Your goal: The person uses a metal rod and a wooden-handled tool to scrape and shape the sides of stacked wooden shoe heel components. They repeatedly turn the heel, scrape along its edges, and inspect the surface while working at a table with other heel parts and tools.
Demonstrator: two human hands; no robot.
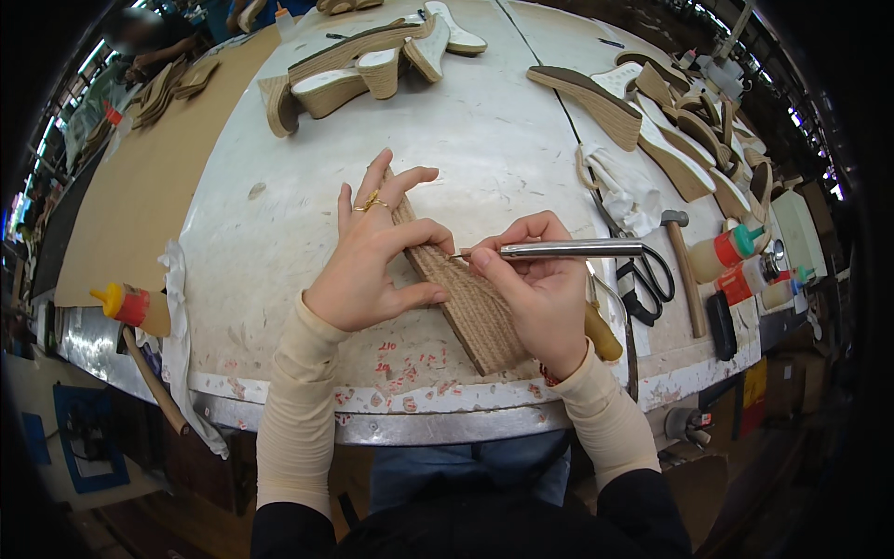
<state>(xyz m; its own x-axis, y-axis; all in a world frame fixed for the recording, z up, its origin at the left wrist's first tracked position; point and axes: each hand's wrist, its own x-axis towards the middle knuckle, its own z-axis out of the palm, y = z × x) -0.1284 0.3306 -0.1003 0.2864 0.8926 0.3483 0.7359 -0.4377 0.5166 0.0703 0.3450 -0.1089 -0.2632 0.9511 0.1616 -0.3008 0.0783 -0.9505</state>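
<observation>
A rope-wrapped wedge shoe sole (475, 312) is tilted over the white table, in front of my body. My left hand (377, 252) grips it, with the thumb on its near side and the index fingertip beside the tool's point; the other fingers spread along the far end. Pinched in my right hand (540, 289) is a slim metal pen-shaped tool (577, 249). Its thin tip meets the woven side of the sole, close to my left index finger. The palm side of my right hand rests near the sole's wide end and hides part of it.
Several wedge soles (326, 88) stand at the back, and a heap of them (694, 140) lies at the right. Near my right are a white cloth (622, 191), black-handled scissors (644, 284), a hammer (687, 270) and glue bottles (726, 252). A yellow-capped bottle (140, 309) stands left.
</observation>
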